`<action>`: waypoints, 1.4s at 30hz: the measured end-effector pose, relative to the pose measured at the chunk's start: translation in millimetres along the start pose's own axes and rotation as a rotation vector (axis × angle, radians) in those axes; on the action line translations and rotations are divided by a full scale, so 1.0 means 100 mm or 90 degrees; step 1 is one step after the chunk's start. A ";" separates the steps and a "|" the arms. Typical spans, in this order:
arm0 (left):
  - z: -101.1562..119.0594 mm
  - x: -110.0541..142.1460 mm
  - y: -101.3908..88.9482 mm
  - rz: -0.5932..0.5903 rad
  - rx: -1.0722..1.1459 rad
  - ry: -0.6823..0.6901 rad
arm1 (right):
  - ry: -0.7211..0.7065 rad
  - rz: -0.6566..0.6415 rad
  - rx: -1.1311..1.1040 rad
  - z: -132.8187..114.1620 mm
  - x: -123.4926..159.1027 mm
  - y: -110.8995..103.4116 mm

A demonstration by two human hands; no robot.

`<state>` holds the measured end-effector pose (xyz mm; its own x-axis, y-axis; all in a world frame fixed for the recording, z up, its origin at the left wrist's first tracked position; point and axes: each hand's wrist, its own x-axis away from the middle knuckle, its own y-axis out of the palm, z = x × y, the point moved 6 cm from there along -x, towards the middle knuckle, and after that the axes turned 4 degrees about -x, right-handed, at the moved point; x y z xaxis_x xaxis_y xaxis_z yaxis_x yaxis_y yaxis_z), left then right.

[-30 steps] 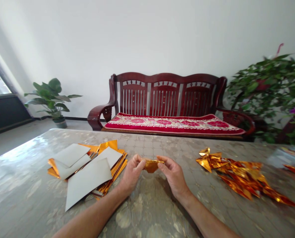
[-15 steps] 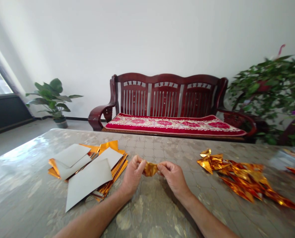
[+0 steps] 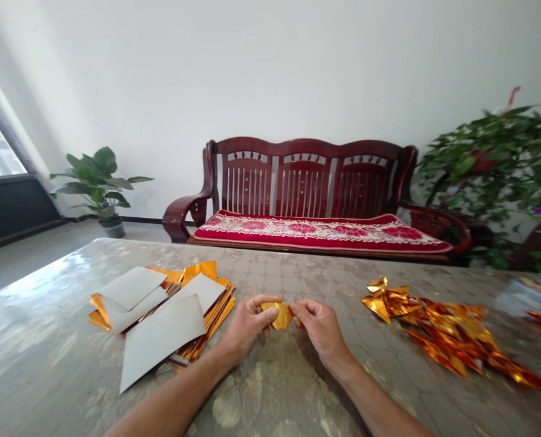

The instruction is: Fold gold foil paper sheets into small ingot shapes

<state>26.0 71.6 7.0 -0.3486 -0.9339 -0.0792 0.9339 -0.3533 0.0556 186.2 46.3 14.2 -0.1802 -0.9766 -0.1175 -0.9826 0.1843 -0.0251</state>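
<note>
A small folded piece of gold foil paper (image 3: 282, 317) is held between my two hands, above the middle of the table. My left hand (image 3: 250, 321) grips its left side, thumb lying across the front and fingers behind. At its right end, my right hand (image 3: 314, 321) pinches the corner between thumb and fingers. To the left lies a loose pile of foil paper sheets (image 3: 163, 334), some white side up, with orange-gold edges showing. Folded shiny gold foil pieces (image 3: 447, 328) lie heaped on the right.
The table (image 3: 252, 394) has a patterned, glossy cover. At its right edge sits a clear plastic bag (image 3: 525, 297) beside another foil piece. Beyond the table stands a dark red wooden bench (image 3: 302, 182) with a floral cushion. Potted plants (image 3: 104, 182) flank the bench.
The foil piece has turned so its flat front faces me more. My left thumb has moved across its front, while my right hand keeps its pinch on the right end.
</note>
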 end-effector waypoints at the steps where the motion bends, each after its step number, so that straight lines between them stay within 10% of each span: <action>1: 0.00 0.00 0.02 -0.013 0.013 -0.009 | 0.001 -0.001 0.001 0.00 0.00 0.00; 25: -0.07 -0.04 -0.11 0.063 -0.068 -0.015 | 0.082 -0.076 -0.227 0.14 -0.03 -0.02; 42: -0.06 -0.02 -0.07 0.075 -0.241 0.032 | -0.016 -0.021 -0.116 0.08 -0.05 -0.03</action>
<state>20.3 76.4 0.5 -0.2424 -0.9594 -0.1440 0.9338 -0.1904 -0.3031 190.5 51.8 6.6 -0.1482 -0.9783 -0.1451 -0.9804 0.1261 0.1513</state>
